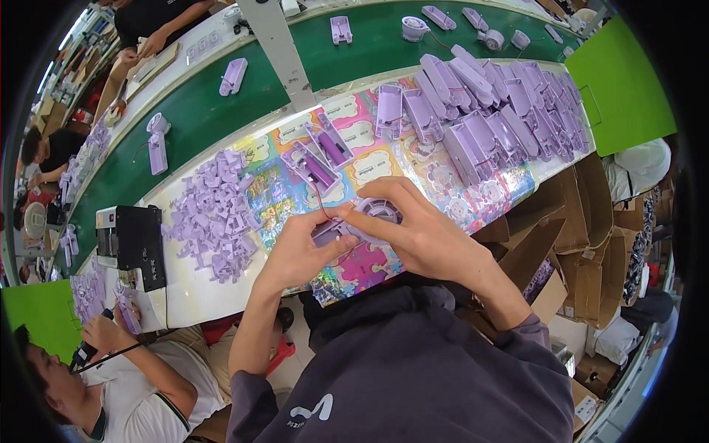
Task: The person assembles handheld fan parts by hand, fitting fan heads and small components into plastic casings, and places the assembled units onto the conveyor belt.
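Between my hands sits a lilac plastic housing (381,211) with a round, ringed end, held over the sticker-covered table edge. My left hand (301,249) grips its left part, thumb and fingers closed near a thin red wire (319,198). My right hand (421,230) wraps over the round end with bent fingers. Fingers hide much of the housing's middle. Just beyond, two lilac handle shells lie side by side, each with a purple cylindrical battery inside: a nearer shell (298,164) and a farther shell (325,139). The red wire runs from the nearer shell toward my fingers.
Small lilac parts (214,214) are heaped at left, beside a black box-shaped device (151,244). Many lilac handle shells (473,140) are piled at right. Behind a metal post (281,55) runs a green conveyor belt (199,122). A co-worker (140,369) sits at lower left holding a black tool.
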A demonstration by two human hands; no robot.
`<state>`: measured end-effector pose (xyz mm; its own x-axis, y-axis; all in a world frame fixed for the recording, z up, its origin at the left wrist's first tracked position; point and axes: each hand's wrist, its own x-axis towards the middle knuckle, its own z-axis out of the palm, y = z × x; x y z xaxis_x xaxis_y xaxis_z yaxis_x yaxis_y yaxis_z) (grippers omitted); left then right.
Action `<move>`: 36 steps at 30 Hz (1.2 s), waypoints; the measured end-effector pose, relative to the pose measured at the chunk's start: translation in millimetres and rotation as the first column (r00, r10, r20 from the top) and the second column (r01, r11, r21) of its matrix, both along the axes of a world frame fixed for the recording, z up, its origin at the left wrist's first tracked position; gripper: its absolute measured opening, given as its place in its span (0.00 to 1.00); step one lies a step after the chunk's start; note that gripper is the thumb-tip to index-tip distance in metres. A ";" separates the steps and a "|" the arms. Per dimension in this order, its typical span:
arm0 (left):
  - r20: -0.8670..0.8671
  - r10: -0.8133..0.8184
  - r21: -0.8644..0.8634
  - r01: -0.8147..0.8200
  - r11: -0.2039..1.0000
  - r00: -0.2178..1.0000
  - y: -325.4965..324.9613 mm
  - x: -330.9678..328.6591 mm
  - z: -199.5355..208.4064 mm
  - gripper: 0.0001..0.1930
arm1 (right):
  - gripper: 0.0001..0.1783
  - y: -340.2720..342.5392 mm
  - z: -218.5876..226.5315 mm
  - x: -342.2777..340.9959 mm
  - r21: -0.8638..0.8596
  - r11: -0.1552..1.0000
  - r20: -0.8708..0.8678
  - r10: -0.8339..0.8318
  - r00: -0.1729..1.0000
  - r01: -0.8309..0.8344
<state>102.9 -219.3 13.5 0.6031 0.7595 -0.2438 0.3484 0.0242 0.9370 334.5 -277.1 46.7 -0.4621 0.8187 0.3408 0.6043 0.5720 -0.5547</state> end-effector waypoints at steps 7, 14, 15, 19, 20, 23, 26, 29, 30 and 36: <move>0.075 0.004 -0.109 0.004 0.994 0.997 1.7 -1.1 -2.8 0.30 | 0.33 3.5 -6.6 2.3 -0.045 0.998 -0.103 0.043 0.994 -0.047; 0.043 0.003 -0.241 0.008 0.971 0.999 2.7 -2.2 -3.5 0.29 | 0.35 1.7 -13.1 0.8 -0.115 0.993 -0.205 0.010 0.979 -0.035; 0.042 0.001 -0.242 0.009 0.970 0.999 2.1 -2.5 -5.2 0.29 | 0.36 1.6 -15.4 1.8 -0.182 0.982 -0.232 -0.003 0.973 -0.041; 0.152 0.059 -0.274 -0.016 0.962 0.987 -1.8 -2.4 -12.5 0.26 | 0.36 1.0 -12.7 6.6 -0.296 0.952 -0.257 0.001 0.966 -0.079; 0.155 0.063 -0.239 -0.024 0.971 0.986 -2.2 -1.8 -13.1 0.24 | 0.36 2.0 -11.1 7.5 -0.297 0.951 -0.257 0.001 0.966 -0.080; 0.139 0.007 -0.246 0.028 0.969 0.990 -0.5 -1.7 -9.7 0.27 | 0.36 3.9 -9.7 8.0 -0.273 0.957 -0.219 0.032 0.975 -0.093; 0.088 -0.002 -0.182 0.018 0.983 0.996 0.3 -1.7 -15.3 0.26 | 0.37 5.7 -18.0 5.6 -0.182 0.982 -0.090 0.028 0.996 -0.044; -0.167 -0.104 0.144 0.129 0.981 0.981 6.3 -0.3 -23.3 0.27 | 0.37 8.5 -42.9 10.7 -0.198 0.979 -0.089 0.038 0.995 -0.055; -0.166 -0.103 0.147 0.128 0.981 0.981 5.4 0.5 -28.6 0.27 | 0.36 9.0 -52.2 13.4 -0.249 0.968 -0.094 0.010 0.996 -0.033; 0.018 0.200 0.748 -0.146 0.648 0.980 -10.9 8.1 -43.7 0.25 | 0.34 9.9 -65.4 8.9 -0.322 0.946 -0.168 -0.095 0.981 0.036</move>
<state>111.0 -230.1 -30.2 0.4462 0.7917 0.4173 0.4665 -0.6037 0.6464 343.4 -267.2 -18.6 -0.3588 0.9241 0.1315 0.5085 0.3117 -0.8027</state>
